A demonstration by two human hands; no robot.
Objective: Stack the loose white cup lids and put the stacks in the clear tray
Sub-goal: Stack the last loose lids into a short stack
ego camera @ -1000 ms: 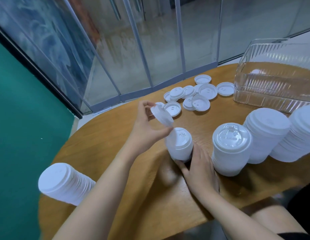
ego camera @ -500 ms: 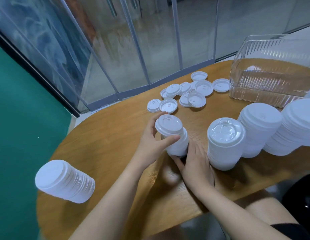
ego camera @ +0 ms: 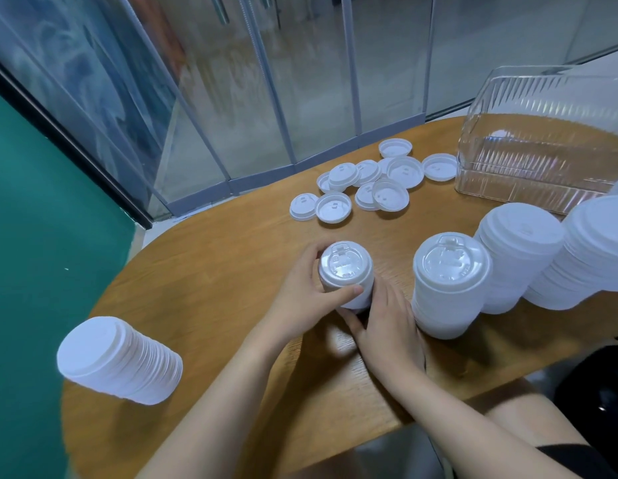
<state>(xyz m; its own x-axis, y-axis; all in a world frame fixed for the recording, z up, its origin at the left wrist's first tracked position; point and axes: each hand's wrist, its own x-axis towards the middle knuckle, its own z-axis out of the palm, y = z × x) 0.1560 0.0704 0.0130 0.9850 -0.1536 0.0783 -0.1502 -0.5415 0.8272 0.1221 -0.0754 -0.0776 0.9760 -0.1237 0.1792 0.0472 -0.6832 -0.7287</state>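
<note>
Wooden table [ego camera: 204,305], rounded at its left end, is filling most of the view, with glass panels and a green wall standing behind it. At 7 o'clock, nearest, a tall lid stack [ego camera: 121,361] is leaning by the table's near-left edge, well apart from the rest. At centre, the left hand [ego camera: 307,302] is curling round the small stack [ego camera: 347,274], thumb lying across its near side and fingers wrapping the far side. The right hand [ego camera: 387,323] is holding the base of that stack from the near right, fingers curving against it. Just beside at 3 o'clock, three tall stacks [ego camera: 449,285] are standing in a row, touching one another, running out to the right frame edge. Farther off at 12 to 1 o'clock, loose lids [ego camera: 369,184] are lying scattered, some overlapping. At 2 o'clock, farthest, the clear tray [ego camera: 542,146] is sitting near the lids; its contents are hard to make out.
</note>
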